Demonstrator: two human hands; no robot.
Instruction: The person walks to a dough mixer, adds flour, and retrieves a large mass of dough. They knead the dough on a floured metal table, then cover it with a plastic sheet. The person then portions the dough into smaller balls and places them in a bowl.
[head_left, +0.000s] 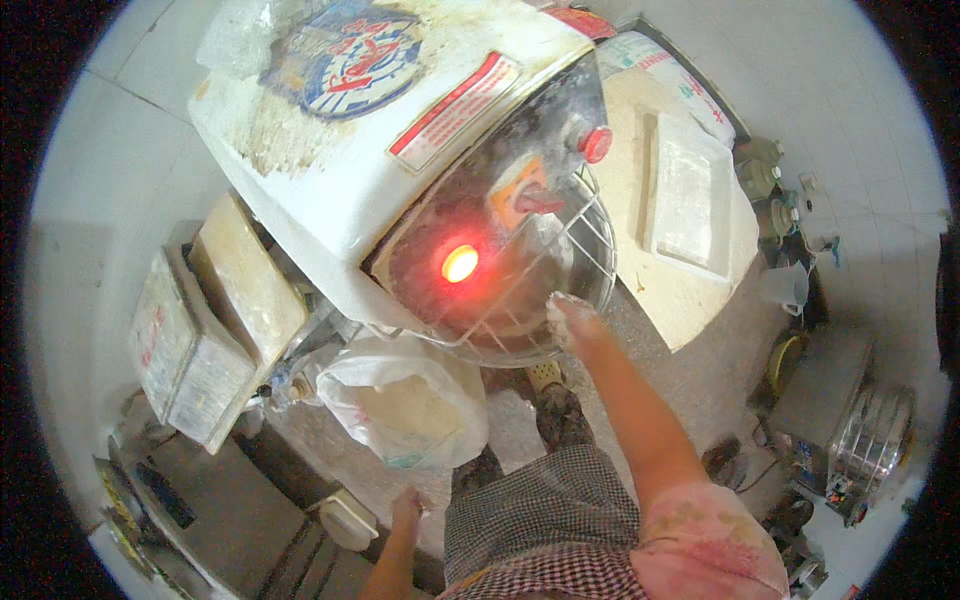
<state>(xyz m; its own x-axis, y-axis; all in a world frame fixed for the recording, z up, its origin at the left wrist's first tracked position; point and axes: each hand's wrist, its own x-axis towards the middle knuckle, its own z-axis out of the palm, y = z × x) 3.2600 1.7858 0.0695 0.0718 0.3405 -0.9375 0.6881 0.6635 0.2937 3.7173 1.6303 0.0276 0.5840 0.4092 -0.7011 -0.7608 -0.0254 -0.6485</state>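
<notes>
A white floor-standing mixer (300, 150) with a lit red lamp (460, 264) and a red button (595, 145) stands before me. Beneath its head is a round metal bowl (551, 232) with a wire guard (592, 225) over it. At the near right rim of the bowl is my right hand (571, 319), its fingers whitened by powder or dough; whether it grips the rim or something else is unclear. My left hand (407, 504) hangs low, to the left of my checked apron, small and blurred. Close by, an open white sack (405, 405) holds pale powder.
On the right, a pale board (697, 300) carries a white rectangular tray (690, 195). Plastic bins (202, 375) stand at left. Several jugs and a white pitcher (784, 289) line the right wall, near metal equipment (817, 405). A white container (349, 520) sits lower left.
</notes>
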